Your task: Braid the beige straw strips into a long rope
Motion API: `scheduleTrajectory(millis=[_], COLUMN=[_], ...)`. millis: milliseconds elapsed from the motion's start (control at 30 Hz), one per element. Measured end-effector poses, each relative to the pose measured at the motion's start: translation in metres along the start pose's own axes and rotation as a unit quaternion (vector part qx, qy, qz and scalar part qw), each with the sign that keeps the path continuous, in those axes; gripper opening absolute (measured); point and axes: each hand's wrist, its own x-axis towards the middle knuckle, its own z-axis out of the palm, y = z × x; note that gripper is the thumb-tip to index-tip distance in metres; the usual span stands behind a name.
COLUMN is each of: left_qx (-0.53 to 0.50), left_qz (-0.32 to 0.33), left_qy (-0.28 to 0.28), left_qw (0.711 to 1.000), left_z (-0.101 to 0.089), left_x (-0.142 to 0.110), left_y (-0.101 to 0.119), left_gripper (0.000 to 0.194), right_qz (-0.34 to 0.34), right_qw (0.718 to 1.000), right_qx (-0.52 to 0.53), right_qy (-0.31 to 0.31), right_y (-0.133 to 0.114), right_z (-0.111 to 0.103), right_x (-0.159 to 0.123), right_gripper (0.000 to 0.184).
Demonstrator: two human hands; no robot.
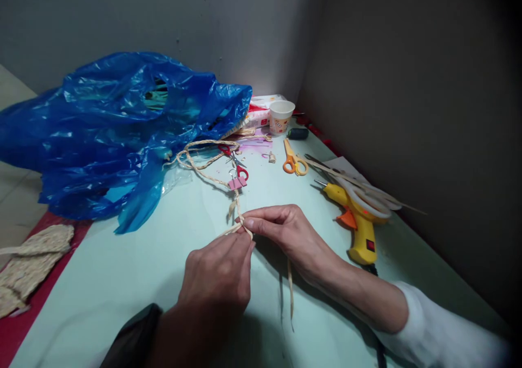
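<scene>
My left hand (218, 275) and my right hand (285, 232) meet at the middle of the pale green table (122, 281). Both pinch the loose straw strands at the near end of a braided straw cord (204, 164). The cord runs away from my fingers to a pink binder clip (237, 182), then loops back toward the blue bag. A free strand (290, 292) trails toward me under my right wrist.
A crumpled blue plastic bag (118, 123) fills the left. Orange scissors (294, 161), red scissors (236, 164), a yellow glue gun (359, 221), white scissors (369, 199), and a paper cup (281, 116) lie right and back. Woven straw pieces (28, 259) lie far left. A grey wall (408, 112) stands right.
</scene>
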Motion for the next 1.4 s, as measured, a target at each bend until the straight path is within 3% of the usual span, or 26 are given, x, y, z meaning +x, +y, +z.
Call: scheduleTrajectory(millis=[133,233,300,367,433,500,567,667,767,867,1000,1200,1333,1400], left_qx=[0.147,0.178,0.122,0.019,-0.118,-0.287,-0.436,-0.567,-0.614,-0.615,-0.609,-0.565,-0.541,-0.528], left_qz=[0.045,0.07,0.061,0.017,-0.091,-0.202,-0.256,-0.319,-0.361,-0.378,-0.395,-0.364,-0.361,-0.363], left_qy=[0.012,0.031,0.039,0.064,-0.004,-0.137,-0.21,-0.208,-0.189,-0.178,-0.151,-0.123,-0.097,-0.084], left_qw=[0.988,0.981,0.99,0.998,0.989,0.926,0.837,0.731,0.676,0.668,0.671,0.73,0.753,0.763], left_z=[-0.002,-0.017,-0.032,-0.043,-0.046,-0.041,-0.032,-0.02,-0.015,-0.013,-0.012,-0.011,-0.012,-0.011], left_x=[-0.007,-0.009,-0.003,0.009,0.022,0.032,0.035,0.03,0.024,0.022,0.023,0.023,0.021,0.02], left_y=[0.016,0.027,0.025,0.016,0.003,-0.007,-0.011,-0.009,-0.004,-0.002,-0.003,-0.002,0.001,0.003], left_gripper=[0.024,0.023,0.028,0.019,0.016,0.02,0.022,0.019,0.015,0.014,0.013,0.023,0.024,0.026], right_qz=[0.009,0.013,0.009,-0.001,-0.015,-0.02,-0.023,-0.052,-0.097,-0.118,-0.087,-0.089,-0.099,-0.142], right_qw=[1.0,1.0,0.999,0.998,0.998,0.998,0.998,0.988,0.956,0.924,0.914,0.895,0.837,0.8], right_qx=[0.011,-0.024,-0.052,-0.065,-0.062,-0.054,-0.061,-0.145,-0.276,-0.364,-0.394,-0.436,-0.538,-0.581], right_qy=[0.002,0.006,0.007,0.005,0.002,-0.012,-0.026,-0.005,0.019,0.027,0.048,0.022,0.028,0.04], right_y=[0.001,0.001,0.0,0.0,-0.001,-0.002,-0.002,-0.003,-0.004,-0.007,-0.009,-0.009,-0.01,-0.009], right_z=[0.001,-0.002,-0.005,-0.007,-0.008,-0.006,-0.005,-0.004,-0.003,-0.001,0.001,-0.001,-0.002,-0.002], right_x=[0.0,-0.002,-0.003,-0.003,-0.003,-0.003,-0.003,-0.006,-0.013,-0.02,-0.022,-0.022,-0.025,-0.027], right_gripper=[0.017,0.02,0.022,0.023,0.023,0.026,0.029,0.026,0.025,0.025,0.02,0.013,0.017,0.019])
